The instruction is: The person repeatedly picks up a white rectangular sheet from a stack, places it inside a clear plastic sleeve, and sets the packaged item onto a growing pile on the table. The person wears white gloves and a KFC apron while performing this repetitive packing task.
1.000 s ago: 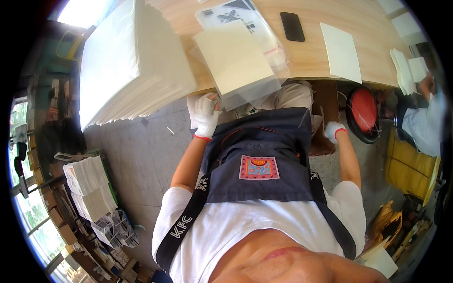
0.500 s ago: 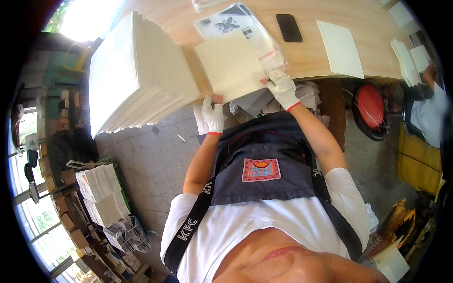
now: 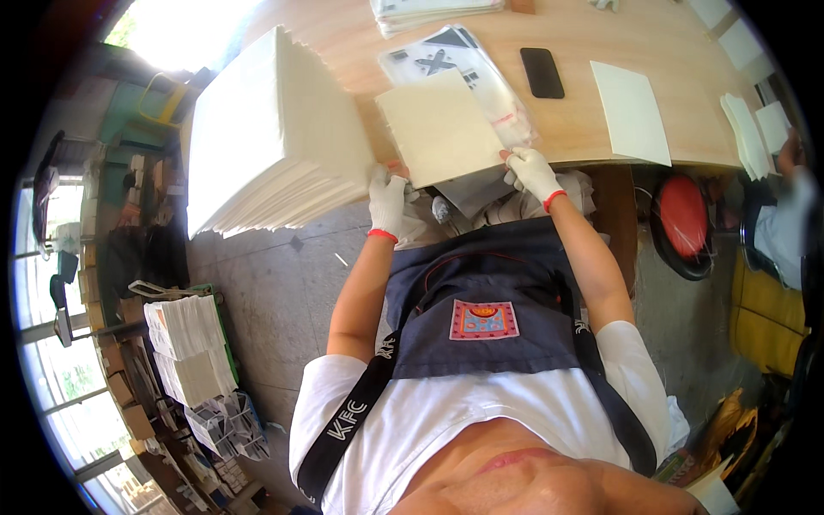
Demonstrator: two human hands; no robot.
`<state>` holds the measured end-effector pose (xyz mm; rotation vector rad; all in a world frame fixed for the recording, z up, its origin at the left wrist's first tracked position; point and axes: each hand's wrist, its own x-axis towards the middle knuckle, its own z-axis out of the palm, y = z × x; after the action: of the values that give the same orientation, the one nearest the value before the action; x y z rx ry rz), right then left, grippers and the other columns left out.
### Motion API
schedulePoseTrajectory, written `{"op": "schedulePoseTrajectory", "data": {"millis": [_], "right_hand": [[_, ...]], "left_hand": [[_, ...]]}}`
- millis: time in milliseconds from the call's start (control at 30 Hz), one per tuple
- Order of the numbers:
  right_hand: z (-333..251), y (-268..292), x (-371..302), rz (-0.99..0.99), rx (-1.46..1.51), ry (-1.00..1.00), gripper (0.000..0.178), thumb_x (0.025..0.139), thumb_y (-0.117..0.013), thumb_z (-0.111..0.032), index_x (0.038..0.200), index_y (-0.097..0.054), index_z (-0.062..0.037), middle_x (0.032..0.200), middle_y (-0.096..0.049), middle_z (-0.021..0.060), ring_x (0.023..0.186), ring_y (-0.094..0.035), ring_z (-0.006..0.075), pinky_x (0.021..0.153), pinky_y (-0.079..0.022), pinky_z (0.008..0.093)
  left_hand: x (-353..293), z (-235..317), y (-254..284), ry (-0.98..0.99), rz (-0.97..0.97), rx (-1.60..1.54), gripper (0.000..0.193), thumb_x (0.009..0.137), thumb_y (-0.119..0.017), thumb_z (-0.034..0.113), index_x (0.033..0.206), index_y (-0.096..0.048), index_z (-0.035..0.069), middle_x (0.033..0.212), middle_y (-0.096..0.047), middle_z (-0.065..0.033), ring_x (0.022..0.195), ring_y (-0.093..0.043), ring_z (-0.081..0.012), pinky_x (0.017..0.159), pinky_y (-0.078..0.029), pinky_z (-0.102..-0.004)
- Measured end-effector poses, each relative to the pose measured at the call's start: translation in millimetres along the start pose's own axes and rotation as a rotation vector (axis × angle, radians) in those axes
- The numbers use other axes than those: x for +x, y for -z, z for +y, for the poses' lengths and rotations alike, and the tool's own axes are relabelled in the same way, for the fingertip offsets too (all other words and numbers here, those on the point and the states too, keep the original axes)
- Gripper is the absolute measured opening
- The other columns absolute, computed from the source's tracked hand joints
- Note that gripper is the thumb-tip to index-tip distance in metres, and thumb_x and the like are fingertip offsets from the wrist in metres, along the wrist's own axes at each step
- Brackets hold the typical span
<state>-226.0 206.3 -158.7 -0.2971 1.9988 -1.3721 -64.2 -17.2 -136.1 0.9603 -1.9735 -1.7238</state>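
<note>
A cream sheet of paper lies at the table's near edge, partly over a clear plastic bag with printed sheets. My right hand, in a white knit glove with bare fingertips, pinches the sheet's near right corner. My left hand, gloved the same way, is by the near left corner, between the sheet and a tall stack of white paper. Its fingers are bent but somewhat apart, and I see nothing held in them. Whether it touches the sheet is hard to make out.
A black phone and a white sheet lie to the right on the wooden table. More paper is at the back. A red stool stands at the right, near another person's sleeve. Paper bundles stand lower left.
My left hand has shifted from the sheet's left corner toward the tall stack. My right hand still grips the right corner. The whole view has shifted slightly.
</note>
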Motion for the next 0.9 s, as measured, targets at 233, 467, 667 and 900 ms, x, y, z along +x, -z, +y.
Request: {"op": "schedulePoseTrajectory", "data": {"millis": [233, 467, 667, 900], "right_hand": [[11, 10, 9, -0.072, 0.657, -0.204, 0.026, 0.09, -0.055, -0.031, 0.071, -0.049, -0.0131, 0.053, -0.049, -0.0011, 0.035, -0.034, 0.0024, 0.03, -0.021, 0.0175], [10, -8, -13, -0.268, 0.62, -0.087, 0.015, 0.093, -0.05, -0.025, 0.092, -0.052, -0.0105, 0.064, -0.058, 0.0042, 0.043, -0.047, 0.0105, 0.037, -0.035, 0.022], [-124, -48, -38, -0.416, 0.636, 0.21, 0.023, 0.091, -0.055, -0.032, 0.085, -0.055, -0.0092, 0.06, -0.054, 0.0009, 0.041, -0.042, 0.0068, 0.036, -0.032, 0.0199], [-275, -126, -51, -0.544, 0.18, 0.366, 0.033, 0.088, -0.058, -0.033, 0.067, -0.051, -0.0088, 0.052, -0.049, -0.0007, 0.04, -0.039, 0.0054, 0.035, -0.029, 0.0216]], "left_hand": [[0, 15, -3, 0.209, -0.229, 0.239, 0.018, 0.089, -0.048, 0.018, 0.099, -0.047, 0.004, 0.071, -0.056, -0.0065, 0.056, -0.054, -0.0132, 0.048, -0.045, -0.0278], [-28, 99, 0, -0.205, -0.137, 0.114, 0.018, 0.09, -0.052, 0.02, 0.088, -0.045, 0.003, 0.063, -0.047, -0.0079, 0.055, -0.049, -0.0132, 0.052, -0.04, -0.0297], [-88, 182, 82, -0.525, 0.254, 0.187, 0.014, 0.088, -0.054, 0.015, 0.094, -0.053, 0.002, 0.073, -0.055, -0.0055, 0.06, -0.052, -0.0134, 0.055, -0.044, -0.0275], [-49, 210, 228, -0.458, 0.571, 0.777, 0.034, 0.081, -0.037, 0.004, 0.107, -0.055, -0.004, 0.093, -0.062, -0.0072, 0.082, -0.058, -0.0187, 0.071, -0.046, -0.0268]]}}
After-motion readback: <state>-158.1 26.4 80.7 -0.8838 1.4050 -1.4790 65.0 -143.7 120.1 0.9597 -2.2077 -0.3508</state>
